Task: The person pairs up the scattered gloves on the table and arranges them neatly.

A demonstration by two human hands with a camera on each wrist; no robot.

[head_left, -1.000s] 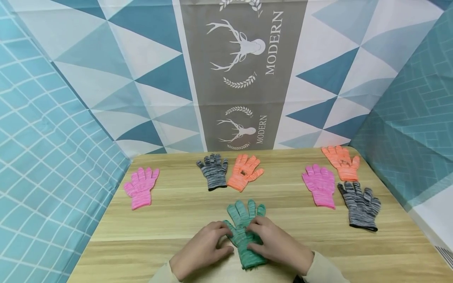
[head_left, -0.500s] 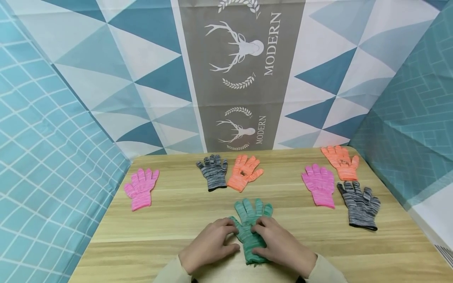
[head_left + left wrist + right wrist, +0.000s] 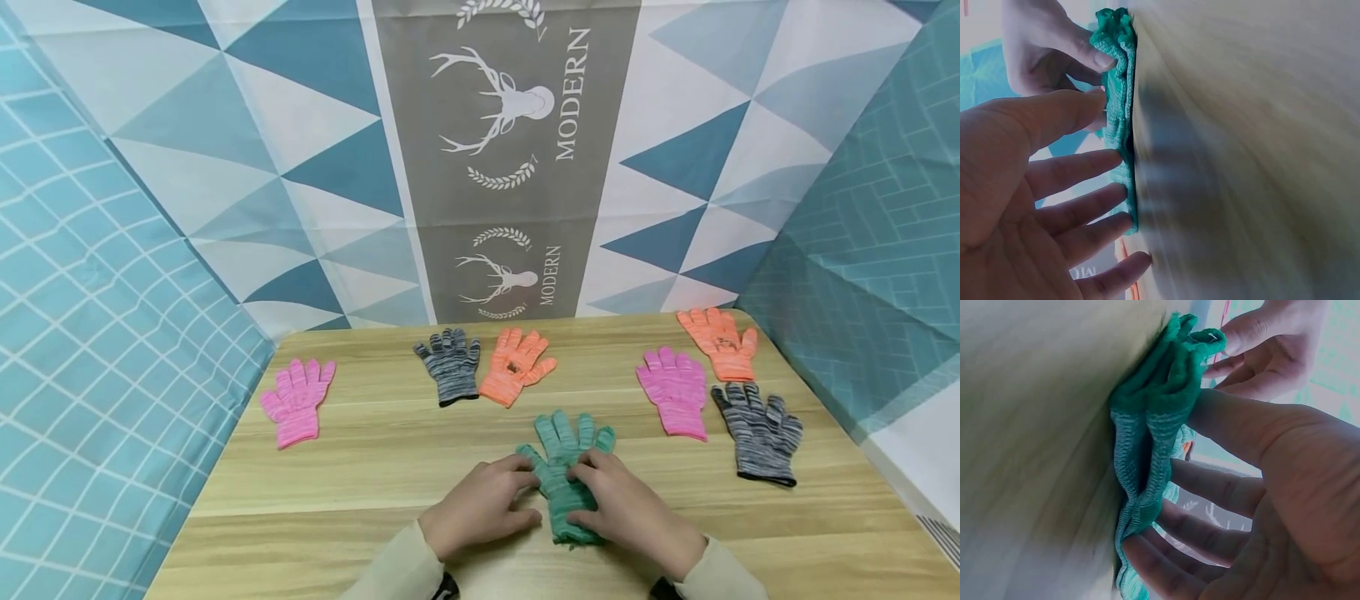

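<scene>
A green knit glove (image 3: 558, 482) lies palm-flat on the wooden tabletop (image 3: 360, 483), fingers toward twelve o'clock. At its eight, the left hand (image 3: 483, 510) touches its edge with spread, relaxed fingers; at its four, the right hand (image 3: 628, 507) rests loosely bent fingertips on it, neither hand closed around the fabric. Toward eleven sit a black-and-grey marled glove (image 3: 453, 368) and an orange glove (image 3: 513, 372); a pink glove (image 3: 297, 408) lies toward ten.
</scene>
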